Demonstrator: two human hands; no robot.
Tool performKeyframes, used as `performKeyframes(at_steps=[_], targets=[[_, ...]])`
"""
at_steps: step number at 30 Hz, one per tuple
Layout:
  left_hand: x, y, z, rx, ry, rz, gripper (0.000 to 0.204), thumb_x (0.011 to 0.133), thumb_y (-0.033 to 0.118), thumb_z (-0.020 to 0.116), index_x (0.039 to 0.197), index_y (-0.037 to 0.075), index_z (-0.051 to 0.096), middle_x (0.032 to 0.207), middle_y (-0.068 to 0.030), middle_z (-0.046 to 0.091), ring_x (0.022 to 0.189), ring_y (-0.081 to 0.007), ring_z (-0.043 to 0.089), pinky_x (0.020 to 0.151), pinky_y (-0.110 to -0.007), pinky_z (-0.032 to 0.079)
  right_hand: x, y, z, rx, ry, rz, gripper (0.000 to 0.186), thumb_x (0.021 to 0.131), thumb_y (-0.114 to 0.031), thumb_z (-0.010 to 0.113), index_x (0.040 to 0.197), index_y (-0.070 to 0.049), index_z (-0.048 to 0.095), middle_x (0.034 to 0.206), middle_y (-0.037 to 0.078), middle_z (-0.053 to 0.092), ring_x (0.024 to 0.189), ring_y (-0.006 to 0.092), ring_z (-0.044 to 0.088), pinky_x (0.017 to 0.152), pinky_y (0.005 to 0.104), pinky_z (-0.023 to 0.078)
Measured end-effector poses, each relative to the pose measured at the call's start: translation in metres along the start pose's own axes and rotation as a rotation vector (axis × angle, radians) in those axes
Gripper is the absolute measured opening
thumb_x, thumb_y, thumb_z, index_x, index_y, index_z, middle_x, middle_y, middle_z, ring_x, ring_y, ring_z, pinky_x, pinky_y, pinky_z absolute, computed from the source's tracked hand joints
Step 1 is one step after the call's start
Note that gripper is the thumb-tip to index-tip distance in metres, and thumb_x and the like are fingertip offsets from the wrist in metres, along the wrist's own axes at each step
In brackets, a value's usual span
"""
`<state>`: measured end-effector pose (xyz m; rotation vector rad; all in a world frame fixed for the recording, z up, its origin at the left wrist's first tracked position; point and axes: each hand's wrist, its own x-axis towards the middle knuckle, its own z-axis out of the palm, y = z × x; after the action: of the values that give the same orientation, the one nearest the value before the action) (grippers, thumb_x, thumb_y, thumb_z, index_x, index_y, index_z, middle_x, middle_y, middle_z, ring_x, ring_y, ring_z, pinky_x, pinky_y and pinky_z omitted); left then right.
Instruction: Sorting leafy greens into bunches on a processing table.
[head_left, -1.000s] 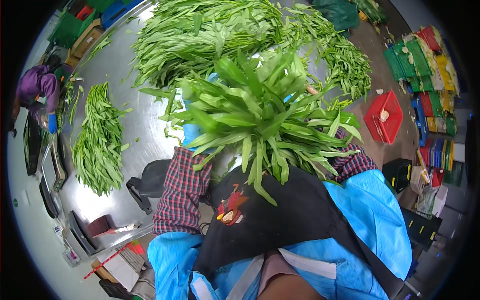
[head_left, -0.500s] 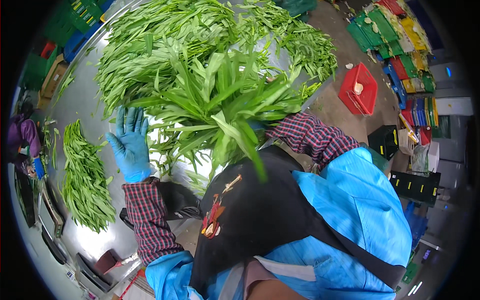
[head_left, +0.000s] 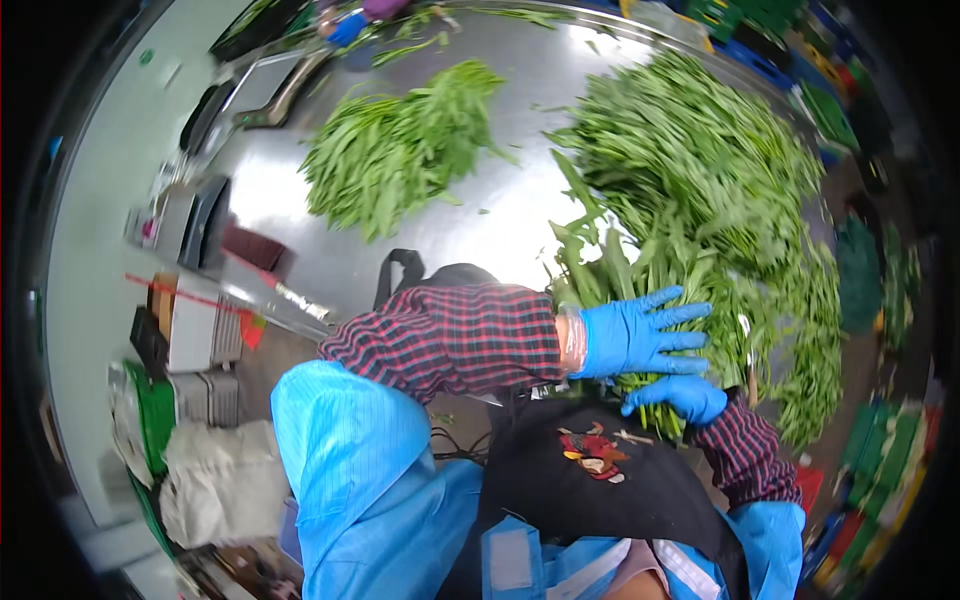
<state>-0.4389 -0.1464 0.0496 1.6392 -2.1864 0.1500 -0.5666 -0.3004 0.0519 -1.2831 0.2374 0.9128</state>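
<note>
The right hand (head_left: pixel 685 398) is curling around a leafy bunch (head_left: pixel 658 418), holding it by the stems at the near edge of the steel table (head_left: pixel 525 195), while the left hand (head_left: pixel 640 335) is lying empty, fingers spread, on or just above the leaves. The tabletop is lying bare between the smaller pile (head_left: pixel 400 155) and the big heap (head_left: pixel 690 150) crowding the hands, and a black object (head_left: pixel 460 274) is sitting behind the left forearm (head_left: pixel 470 335). The hands are hiding part of the bunch; a co-worker's hand (head_left: pixel 347 30) is showing above, the body being cut off.

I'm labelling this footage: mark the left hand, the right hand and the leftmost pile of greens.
Left hand (head_left: pixel 637 338), head view: on its gloved back.
Right hand (head_left: pixel 690 398), head view: on its gloved back.
Leftmost pile (head_left: pixel 400 152), head view: on its middle leaves.
</note>
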Motion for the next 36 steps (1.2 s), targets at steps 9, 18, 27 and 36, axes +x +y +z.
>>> performKeyframes(at_steps=[9,18,27,36], targets=[[-0.067,-0.015,-0.024,-0.290,-0.058,-0.272,0.085,0.061,0.016,0.071,0.140,0.014,0.040,0.087,-0.0080,0.059,0.078,-0.0282,0.061,0.072,-0.038,0.048,0.056,-0.056,0.011,0.130,-0.322,0.297,0.041,0.084,-0.010,0.063,0.121,0.007,0.054,0.093,0.013,0.066,0.085,0.0194,0.065,0.080,0.0307,0.051],[-0.158,-0.080,-0.098,-0.299,0.112,-0.891,0.059,0.064,0.013,0.073,0.120,0.008,0.057,0.093,-0.0162,0.066,0.083,-0.0354,0.065,0.074,-0.040,0.053,0.122,-0.094,-0.019,0.326,-0.051,-0.235,0.063,0.092,-0.036,0.055,0.139,0.002,0.038,0.133,0.012,0.053,0.123,0.0196,0.049,0.105,0.0366,0.037],[-0.223,-0.230,-0.113,-0.784,0.929,-1.369,0.047,0.070,0.013,0.070,0.112,-0.005,0.060,0.091,-0.0150,0.070,0.074,-0.0191,0.066,0.070,-0.031,0.053,0.143,-0.050,-0.049,0.248,-0.033,0.044,0.041,0.096,-0.017,0.052,0.135,-0.004,0.048,0.119,0.011,0.061,0.108,0.0213,0.061,0.095,0.0319,0.046],[-0.307,-0.410,-0.117,-0.148,0.163,-1.449,0.041,0.076,0.030,0.072,0.097,-0.005,0.068,0.091,-0.0160,0.070,0.082,-0.0230,0.067,0.069,-0.036,0.053,0.144,-0.020,-0.065,0.359,-0.001,0.104,0.038,0.096,-0.014,0.051,0.132,-0.001,0.050,0.112,0.015,0.063,0.105,0.0234,0.062,0.094,0.0328,0.048]])
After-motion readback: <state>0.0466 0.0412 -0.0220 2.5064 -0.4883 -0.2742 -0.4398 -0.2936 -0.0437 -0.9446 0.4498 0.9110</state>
